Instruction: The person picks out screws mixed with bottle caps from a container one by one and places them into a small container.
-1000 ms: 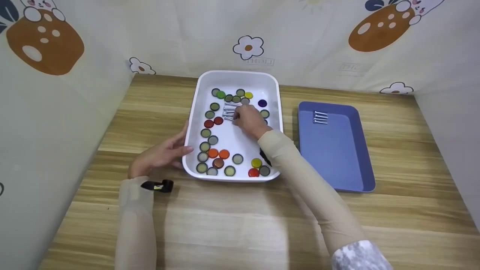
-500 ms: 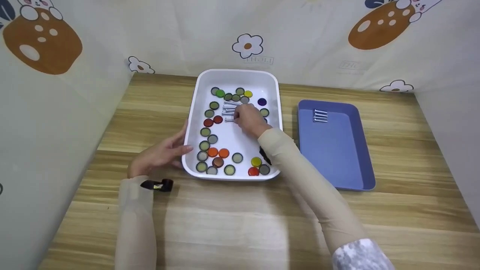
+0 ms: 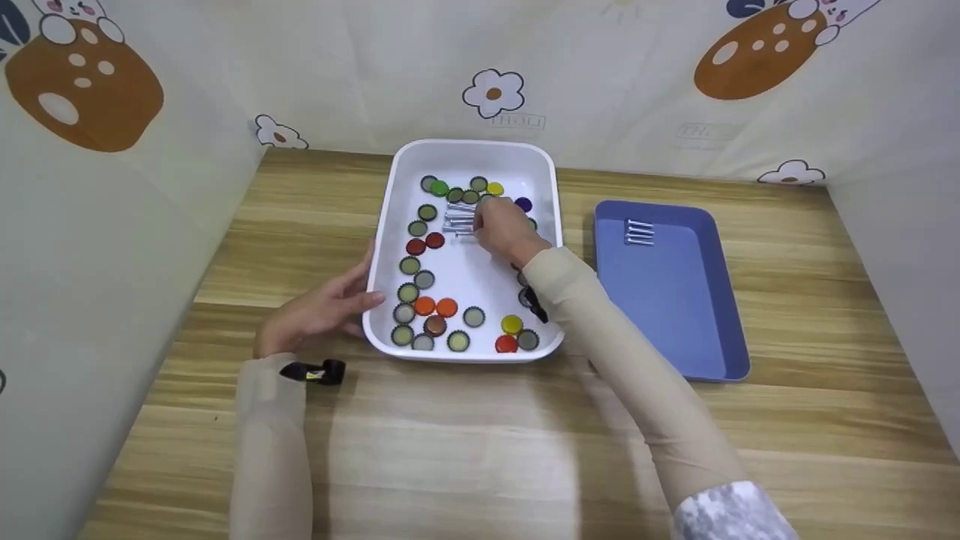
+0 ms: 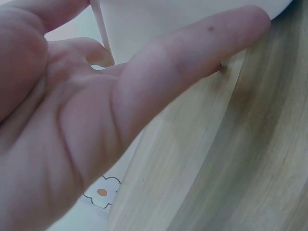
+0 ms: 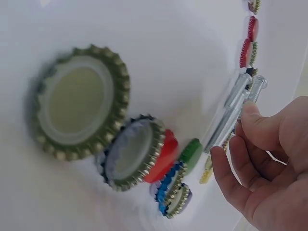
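Note:
A white tray (image 3: 471, 358) holds many bottle caps, such as an orange cap (image 3: 447, 307), and a group of silver bolts (image 3: 457, 217). My left hand (image 3: 319, 307) holds the tray's left side, its thumb over the rim and its other fingers along the outer wall, partly hidden. Inside the tray, my right hand (image 3: 506, 229) is at the bolts' right ends. The right wrist view shows its thumb and forefinger pinching a bolt (image 5: 258, 87) beside other bolts (image 5: 226, 118). The back of the hand hides this pinch in the head view.
A shallow blue tray (image 3: 667, 300) stands to the right, with several bolts (image 3: 639, 232) lying near its back left corner. Both trays are on a wood-grain table (image 3: 450, 450). A patterned cloth wall (image 3: 360, 75) rises behind the table, and more walls stand at the sides.
My right hand has shifted slightly to the right among the bolts, and one bolt near it has come apart from the row. The left hand stays on the white tray.

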`<state>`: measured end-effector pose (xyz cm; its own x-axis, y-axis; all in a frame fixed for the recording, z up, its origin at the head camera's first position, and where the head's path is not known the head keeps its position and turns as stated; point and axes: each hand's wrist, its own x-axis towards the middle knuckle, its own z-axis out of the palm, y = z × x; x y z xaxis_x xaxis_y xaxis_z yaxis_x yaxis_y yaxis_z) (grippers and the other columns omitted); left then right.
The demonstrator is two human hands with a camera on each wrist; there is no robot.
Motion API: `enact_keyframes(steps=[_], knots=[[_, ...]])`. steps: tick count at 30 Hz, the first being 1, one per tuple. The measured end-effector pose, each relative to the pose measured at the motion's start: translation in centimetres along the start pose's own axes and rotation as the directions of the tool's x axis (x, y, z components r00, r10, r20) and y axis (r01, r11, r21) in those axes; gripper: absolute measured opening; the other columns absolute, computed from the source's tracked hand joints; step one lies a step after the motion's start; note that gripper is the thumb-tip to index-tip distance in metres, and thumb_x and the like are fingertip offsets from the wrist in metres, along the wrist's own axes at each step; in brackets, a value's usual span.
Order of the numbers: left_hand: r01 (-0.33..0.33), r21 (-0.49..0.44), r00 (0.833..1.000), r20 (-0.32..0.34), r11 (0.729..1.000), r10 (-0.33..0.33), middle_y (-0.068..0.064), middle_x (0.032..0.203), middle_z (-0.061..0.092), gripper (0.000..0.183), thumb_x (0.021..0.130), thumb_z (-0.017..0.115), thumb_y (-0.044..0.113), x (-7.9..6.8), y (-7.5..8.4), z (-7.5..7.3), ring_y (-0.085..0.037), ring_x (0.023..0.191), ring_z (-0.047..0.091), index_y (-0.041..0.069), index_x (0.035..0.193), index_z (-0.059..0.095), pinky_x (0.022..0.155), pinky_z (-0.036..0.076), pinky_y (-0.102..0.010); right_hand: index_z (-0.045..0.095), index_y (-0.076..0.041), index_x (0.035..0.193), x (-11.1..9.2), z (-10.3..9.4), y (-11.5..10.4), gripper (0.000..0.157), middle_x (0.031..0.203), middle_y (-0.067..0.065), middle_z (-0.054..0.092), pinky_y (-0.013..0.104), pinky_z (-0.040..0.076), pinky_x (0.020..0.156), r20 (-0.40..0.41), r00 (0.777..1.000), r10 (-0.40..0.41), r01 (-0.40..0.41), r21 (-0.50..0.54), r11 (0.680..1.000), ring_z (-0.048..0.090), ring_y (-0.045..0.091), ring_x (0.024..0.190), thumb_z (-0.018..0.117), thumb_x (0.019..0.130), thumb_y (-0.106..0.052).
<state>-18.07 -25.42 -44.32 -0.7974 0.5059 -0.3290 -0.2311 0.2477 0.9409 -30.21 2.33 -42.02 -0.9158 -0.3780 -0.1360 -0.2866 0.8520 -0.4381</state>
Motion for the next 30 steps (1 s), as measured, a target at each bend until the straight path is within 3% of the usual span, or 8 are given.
enact_keyframes(steps=[10, 22, 30], knots=[[-0.008, 0.019, 1.000, -0.007, 1.000, 0.008, -0.017, 0.167, 0.018, 0.081, 0.104, 0.055, 0.028, 0.0, 0.2, 0.0, -0.046, 0.127, 0.057, 0.044, 0.159, -0.002, 0.090, 0.061, -0.050, 0.074, -0.001, 0.106, -0.5, -2.9, -0.4, 0.021, 0.107, 0.013, 0.072, 0.038, 0.058, 0.091, -0.011, 1.000, -0.019, 0.019, 0.013, 1.000, 0.066, 0.026, 0.101, 0.057, 0.094, -0.003], [-0.030, 0.015, 1.000, 0.008, 0.999, 0.030, -0.020, 0.168, 0.009, 0.083, 0.104, 0.053, 0.022, 0.0, 0.0, 0.0, -0.050, 0.130, 0.052, 0.040, 0.159, -0.007, 0.089, 0.061, -0.051, 0.071, 0.000, 0.108, -1.1, -5.5, 0.9, 0.021, 0.107, 0.013, 0.070, 0.038, 0.057, 0.091, 0.002, 0.998, -0.070, 0.070, 0.012, 0.997, 0.060, 0.024, 0.097, 0.056, 0.093, -0.002], [-0.011, 0.023, 1.000, 0.000, 1.000, 0.011, -0.020, 0.168, 0.011, 0.083, 0.104, 0.055, 0.028, 0.1, -0.1, -0.1, -0.050, 0.130, 0.052, 0.040, 0.159, -0.005, 0.090, 0.061, -0.051, 0.068, -0.001, 0.109, -1.9, -6.9, 2.3, 0.019, 0.106, 0.013, 0.065, 0.033, 0.055, 0.082, 0.035, 0.998, -0.056, 0.055, 0.037, 0.998, 0.056, 0.024, 0.095, 0.056, 0.095, -0.004]])
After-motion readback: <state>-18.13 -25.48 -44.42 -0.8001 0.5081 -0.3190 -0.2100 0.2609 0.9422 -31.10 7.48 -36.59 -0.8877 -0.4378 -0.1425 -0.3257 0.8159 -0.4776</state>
